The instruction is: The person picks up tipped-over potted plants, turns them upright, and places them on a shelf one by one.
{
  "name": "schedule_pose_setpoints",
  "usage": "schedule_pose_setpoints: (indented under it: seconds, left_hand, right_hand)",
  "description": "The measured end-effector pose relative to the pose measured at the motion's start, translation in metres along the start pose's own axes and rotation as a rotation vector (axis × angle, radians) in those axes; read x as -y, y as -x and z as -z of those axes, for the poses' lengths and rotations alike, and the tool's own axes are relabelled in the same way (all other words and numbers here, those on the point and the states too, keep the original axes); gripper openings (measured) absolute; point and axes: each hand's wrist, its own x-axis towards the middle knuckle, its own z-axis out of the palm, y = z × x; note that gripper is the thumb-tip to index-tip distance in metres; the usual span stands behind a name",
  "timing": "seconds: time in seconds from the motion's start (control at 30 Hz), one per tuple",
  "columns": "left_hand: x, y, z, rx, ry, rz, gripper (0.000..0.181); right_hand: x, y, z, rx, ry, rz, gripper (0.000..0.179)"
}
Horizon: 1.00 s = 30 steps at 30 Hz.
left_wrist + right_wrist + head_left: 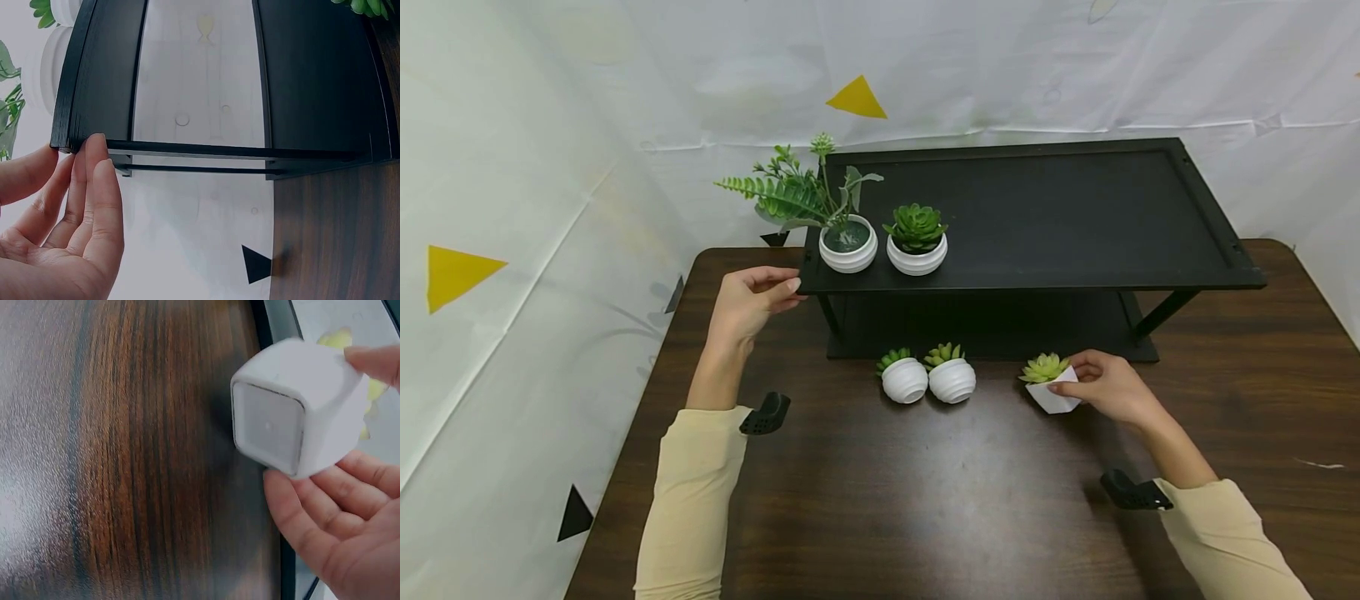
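Note:
My right hand (1108, 385) pinches a small potted succulent (1051, 398), pale green in a white square-sided pot. In the right wrist view the pot (331, 400) shows its square base, tilted, with thumb and fingers on opposite sides. At the front left corner of a black two-tier shelf (1075, 217), my left hand (748, 304) holds the top board's edge. The left wrist view has the thumb on one face and the fingertips (97, 147) on the other. On the top board stand a leafy potted plant (847, 250) and a green succulent (916, 250), side by side.
Two round white pots with succulents lie tipped on the table in front of the shelf, a left one (905, 381) and a right one (952, 382). The brown wooden table (925, 517) meets a pale cloth backdrop (1000, 67) behind the shelf.

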Motion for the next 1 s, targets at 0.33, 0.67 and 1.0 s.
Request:
schedule_pose_setpoints:
  seconds: [0.33, 0.67, 1.0]
  left_hand:
    - [-0.001, 0.0, -0.001, 0.007, 0.003, 0.006, 0.028]
    - [-0.001, 0.001, -0.001, -0.004, 0.005, 0.006, 0.027]
    - [-0.001, 0.0, -0.001, -0.001, -0.001, 0.004, 0.027]
  right_hand:
    - [-0.008, -0.001, 0.005, 0.006, 0.006, 0.074, 0.056]
    - [-0.022, 0.001, 0.006, 0.061, -0.069, 0.203, 0.05]
    - [-0.032, 0.002, 0.006, 0.066, -0.112, 0.26, 0.051]
